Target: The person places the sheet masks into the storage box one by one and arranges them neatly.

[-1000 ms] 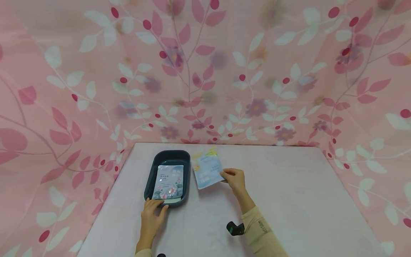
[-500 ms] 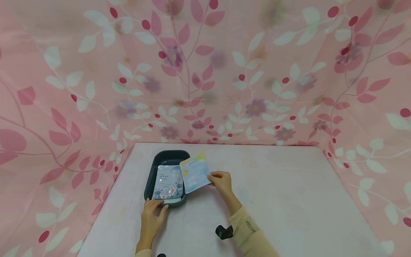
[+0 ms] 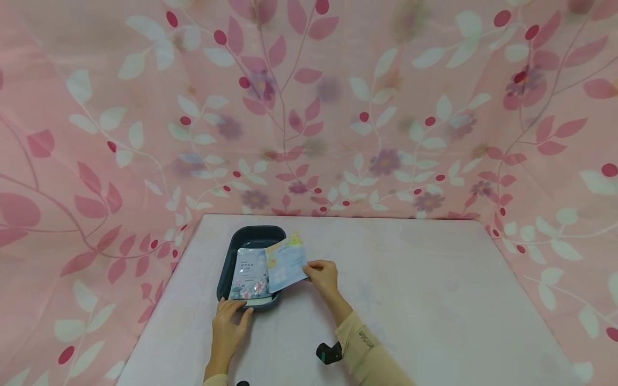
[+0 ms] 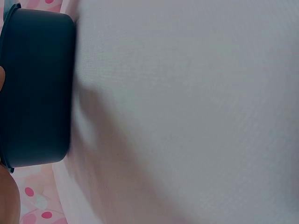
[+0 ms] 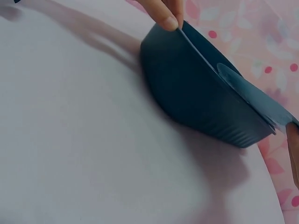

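Observation:
My right hand (image 3: 322, 275) pinches the right edge of a flat light-blue packet (image 3: 286, 265) with a yellow end. The packet overlaps the right rim of a dark blue plastic basin (image 3: 236, 239) and is tilted over that rim in the right wrist view. Inside the basin lies a blue printed packet (image 3: 248, 273) with pink flowers, its right side hidden behind the held one. A pale green edge shows beneath it. My left hand (image 3: 228, 324) holds the basin's near end, fingers and thumb on the rim; fingertips (image 5: 169, 21) appear there in the right wrist view.
The basin stands on the left part of a table with a white cloth (image 3: 410, 289). A pink floral curtain (image 3: 309, 107) rises behind and on both sides. A black device (image 3: 329, 353) sits at my right forearm, beside the beige sleeve (image 3: 369, 348).
My right hand has moved left with the light-blue packet, from beside the basin to over its right rim and partly over the flowered packet. The left hand and basin stay put.

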Demonstrator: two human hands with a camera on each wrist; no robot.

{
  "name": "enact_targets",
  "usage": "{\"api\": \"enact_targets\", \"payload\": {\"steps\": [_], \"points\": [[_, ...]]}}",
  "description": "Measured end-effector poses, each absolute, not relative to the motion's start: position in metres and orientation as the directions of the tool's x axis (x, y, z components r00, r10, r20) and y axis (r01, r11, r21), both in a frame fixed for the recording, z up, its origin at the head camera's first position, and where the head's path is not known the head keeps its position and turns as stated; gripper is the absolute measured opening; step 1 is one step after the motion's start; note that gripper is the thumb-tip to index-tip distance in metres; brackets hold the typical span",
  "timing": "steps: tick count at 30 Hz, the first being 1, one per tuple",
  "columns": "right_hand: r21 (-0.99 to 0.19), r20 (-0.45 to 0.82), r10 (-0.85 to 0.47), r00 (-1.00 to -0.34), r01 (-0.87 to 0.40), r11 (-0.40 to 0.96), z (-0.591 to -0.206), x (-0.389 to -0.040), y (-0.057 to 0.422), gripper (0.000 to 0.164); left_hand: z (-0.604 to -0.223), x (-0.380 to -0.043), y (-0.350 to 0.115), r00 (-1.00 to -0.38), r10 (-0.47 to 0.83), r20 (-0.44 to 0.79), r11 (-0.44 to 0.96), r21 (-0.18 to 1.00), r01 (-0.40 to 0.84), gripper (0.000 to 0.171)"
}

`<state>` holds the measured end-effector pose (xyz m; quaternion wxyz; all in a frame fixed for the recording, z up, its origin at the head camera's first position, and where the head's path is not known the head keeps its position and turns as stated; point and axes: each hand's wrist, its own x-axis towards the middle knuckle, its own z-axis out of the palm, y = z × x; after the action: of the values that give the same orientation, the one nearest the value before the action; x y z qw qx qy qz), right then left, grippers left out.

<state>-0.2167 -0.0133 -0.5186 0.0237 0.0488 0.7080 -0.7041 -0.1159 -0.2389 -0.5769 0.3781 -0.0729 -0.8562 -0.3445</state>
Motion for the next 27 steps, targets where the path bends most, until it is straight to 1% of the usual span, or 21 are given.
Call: {"api": "enact_targets", "payload": {"steps": [8, 13, 18, 23, 27], "points": [[-0.997, -0.073, 0.029, -0.997, 0.073, -0.001, -0.518, -0.214, -0.032, 0.017, -0.578, -0.116, -0.239, -0.7, -0.131, 0.702, 0.749, 0.533, 0.394, 0.028], [-0.998, -0.045, 0.022, -0.999, 0.046, 0.043, -0.527, -0.217, -0.04, 0.015, -0.578, -0.115, -0.24, -0.691, -0.127, 0.711, 0.749, 0.526, 0.403, 0.029], [-0.992, 0.005, -0.034, -0.999, -0.009, 0.122, -0.528, -0.216, -0.045, 0.013, -0.578, -0.116, -0.24, -0.699, -0.129, 0.703, 0.743, 0.536, 0.401, 0.027], [-0.98, -0.054, -0.098, -0.994, 0.034, 0.196, -0.527, -0.216, -0.05, 0.009, -0.58, -0.117, -0.24, -0.687, -0.115, 0.718, 0.738, 0.524, 0.424, 0.027], [-0.969, -0.126, -0.127, -0.984, 0.094, 0.228, -0.522, -0.216, -0.052, 0.008, -0.581, -0.118, -0.241, -0.672, -0.111, 0.733, 0.733, 0.517, 0.442, 0.028]]}}
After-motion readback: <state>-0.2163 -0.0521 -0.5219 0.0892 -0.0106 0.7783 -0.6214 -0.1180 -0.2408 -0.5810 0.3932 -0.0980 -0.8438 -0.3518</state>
